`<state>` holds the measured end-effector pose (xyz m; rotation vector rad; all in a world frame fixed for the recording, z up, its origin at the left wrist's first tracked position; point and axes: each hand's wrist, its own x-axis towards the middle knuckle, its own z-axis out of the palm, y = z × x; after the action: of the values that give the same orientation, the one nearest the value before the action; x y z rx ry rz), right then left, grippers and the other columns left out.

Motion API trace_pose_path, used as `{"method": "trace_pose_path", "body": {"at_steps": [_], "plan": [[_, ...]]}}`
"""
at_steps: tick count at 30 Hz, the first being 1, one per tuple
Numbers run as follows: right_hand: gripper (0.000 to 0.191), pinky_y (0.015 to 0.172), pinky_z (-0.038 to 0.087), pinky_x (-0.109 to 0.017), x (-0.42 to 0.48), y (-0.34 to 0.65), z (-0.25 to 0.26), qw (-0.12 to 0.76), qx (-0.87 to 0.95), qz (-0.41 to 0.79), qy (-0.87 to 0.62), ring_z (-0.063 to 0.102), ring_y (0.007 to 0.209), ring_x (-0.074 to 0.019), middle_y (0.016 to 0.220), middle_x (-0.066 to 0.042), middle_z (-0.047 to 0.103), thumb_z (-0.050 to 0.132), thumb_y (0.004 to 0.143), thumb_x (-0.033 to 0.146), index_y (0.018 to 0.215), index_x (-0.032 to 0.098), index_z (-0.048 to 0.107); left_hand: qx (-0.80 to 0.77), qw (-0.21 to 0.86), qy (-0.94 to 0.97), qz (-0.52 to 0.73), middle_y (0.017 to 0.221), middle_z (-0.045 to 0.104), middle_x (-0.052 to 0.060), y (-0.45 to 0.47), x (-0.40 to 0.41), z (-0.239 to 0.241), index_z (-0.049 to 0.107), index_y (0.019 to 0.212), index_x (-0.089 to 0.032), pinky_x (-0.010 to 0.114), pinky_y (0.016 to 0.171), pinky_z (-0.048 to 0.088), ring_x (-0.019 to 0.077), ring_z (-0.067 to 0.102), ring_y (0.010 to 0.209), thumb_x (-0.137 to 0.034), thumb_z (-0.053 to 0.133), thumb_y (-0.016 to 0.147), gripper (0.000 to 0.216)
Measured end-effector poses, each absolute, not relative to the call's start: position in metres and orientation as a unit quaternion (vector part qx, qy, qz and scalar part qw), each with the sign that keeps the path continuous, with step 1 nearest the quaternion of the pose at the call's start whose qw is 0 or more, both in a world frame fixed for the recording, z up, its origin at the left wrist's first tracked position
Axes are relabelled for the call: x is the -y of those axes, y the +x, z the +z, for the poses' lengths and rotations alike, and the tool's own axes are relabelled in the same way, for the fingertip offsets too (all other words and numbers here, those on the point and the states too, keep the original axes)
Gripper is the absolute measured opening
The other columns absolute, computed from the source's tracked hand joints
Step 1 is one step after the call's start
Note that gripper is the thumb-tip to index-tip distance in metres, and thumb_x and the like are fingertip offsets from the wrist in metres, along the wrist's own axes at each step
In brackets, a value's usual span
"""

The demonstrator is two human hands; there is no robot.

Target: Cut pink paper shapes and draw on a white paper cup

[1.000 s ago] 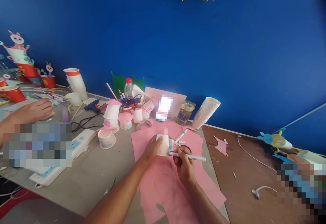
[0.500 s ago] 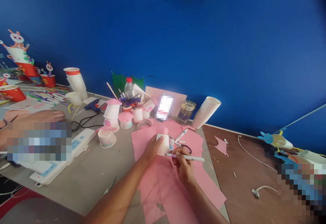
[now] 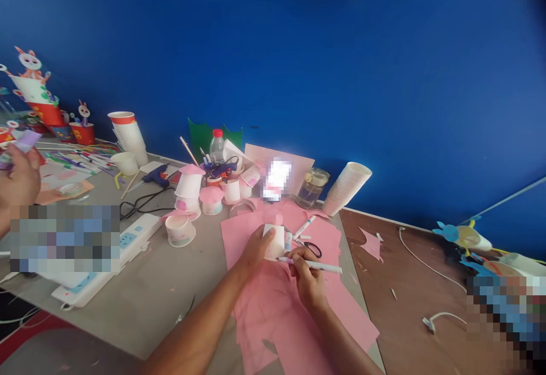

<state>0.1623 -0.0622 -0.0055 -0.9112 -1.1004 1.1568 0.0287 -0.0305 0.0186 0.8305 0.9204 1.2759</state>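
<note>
My left hand [image 3: 255,247] wraps round a small white paper cup [image 3: 274,241] lying on pink paper sheets [image 3: 273,301]. My right hand [image 3: 307,278] pinches a white marker pen [image 3: 313,264], its tip touching the cup's lower edge. Black scissors [image 3: 313,248] and another marker [image 3: 302,227] lie just beyond my right hand.
Decorated paper cups [image 3: 187,193], a water bottle [image 3: 216,146], a glass jar [image 3: 310,187], a stack of white cups [image 3: 346,187], a blue glue gun [image 3: 156,176] and a power strip [image 3: 102,261] crowd the grey table. Another person's hand [image 3: 19,178] is at far left. Cables [image 3: 426,267] lie on the brown table.
My hands stay almost still on the cup and marker. The other person's hand at the left has lifted off the table and now holds something pale purple.
</note>
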Motion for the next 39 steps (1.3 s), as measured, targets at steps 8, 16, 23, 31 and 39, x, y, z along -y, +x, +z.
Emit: {"method": "trace_pose_path", "body": {"at_steps": [8, 16, 23, 31, 39], "plan": [[0.025, 0.045, 0.03, -0.024, 0.058, 0.161, 0.001, 0.651, 0.373, 0.55, -0.368, 0.034, 0.043, -0.0091, 0.045, 0.006, 0.041, 0.067, 0.075, 0.035, 0.059, 0.021, 0.055, -0.412, 0.636, 0.362, 0.543, 0.072, 0.067, 0.005, 0.027, 0.027, 0.017, 0.066, 0.087, -0.014, 0.028, 0.054, 0.045, 0.018, 0.06, 0.062, -0.06, 0.071, 0.066, 0.051], [0.024, 0.045, 0.028, -0.022, 0.058, 0.162, -0.003, 0.641, 0.365, 0.571, -0.36, 0.034, 0.043, -0.0084, 0.045, 0.007, 0.042, 0.07, 0.073, 0.037, 0.061, 0.021, 0.058, -0.407, 0.623, 0.378, 0.551, 0.07, 0.065, 0.004, 0.027, 0.029, 0.018, 0.065, 0.081, -0.015, 0.027, 0.053, 0.043, 0.0165, 0.058, 0.061, -0.06, 0.07, 0.068, 0.047], [0.028, 0.047, 0.03, -0.022, 0.058, 0.161, -0.003, 0.641, 0.366, 0.572, -0.358, 0.034, 0.044, -0.0082, 0.044, 0.007, 0.04, 0.071, 0.073, 0.039, 0.059, 0.02, 0.057, -0.409, 0.632, 0.364, 0.549, 0.071, 0.064, 0.003, 0.027, 0.028, 0.017, 0.065, 0.086, -0.015, 0.026, 0.053, 0.043, 0.0161, 0.057, 0.062, -0.058, 0.07, 0.068, 0.047], [0.031, 0.045, 0.028, -0.021, 0.058, 0.161, -0.003, 0.635, 0.366, 0.574, -0.366, 0.035, 0.043, -0.008, 0.044, 0.006, 0.041, 0.073, 0.071, 0.044, 0.06, 0.02, 0.057, -0.402, 0.625, 0.395, 0.54, 0.073, 0.065, 0.005, 0.026, 0.027, 0.012, 0.066, 0.089, -0.012, 0.026, 0.053, 0.042, 0.0154, 0.057, 0.061, -0.063, 0.066, 0.071, 0.054], [0.03, 0.046, 0.029, -0.021, 0.059, 0.16, -0.002, 0.638, 0.369, 0.568, -0.365, 0.035, 0.043, -0.0077, 0.044, 0.007, 0.041, 0.074, 0.071, 0.043, 0.06, 0.02, 0.058, -0.399, 0.618, 0.397, 0.549, 0.074, 0.065, 0.005, 0.026, 0.025, 0.005, 0.067, 0.09, -0.012, 0.025, 0.053, 0.041, 0.0143, 0.056, 0.061, -0.061, 0.067, 0.073, 0.052]]}}
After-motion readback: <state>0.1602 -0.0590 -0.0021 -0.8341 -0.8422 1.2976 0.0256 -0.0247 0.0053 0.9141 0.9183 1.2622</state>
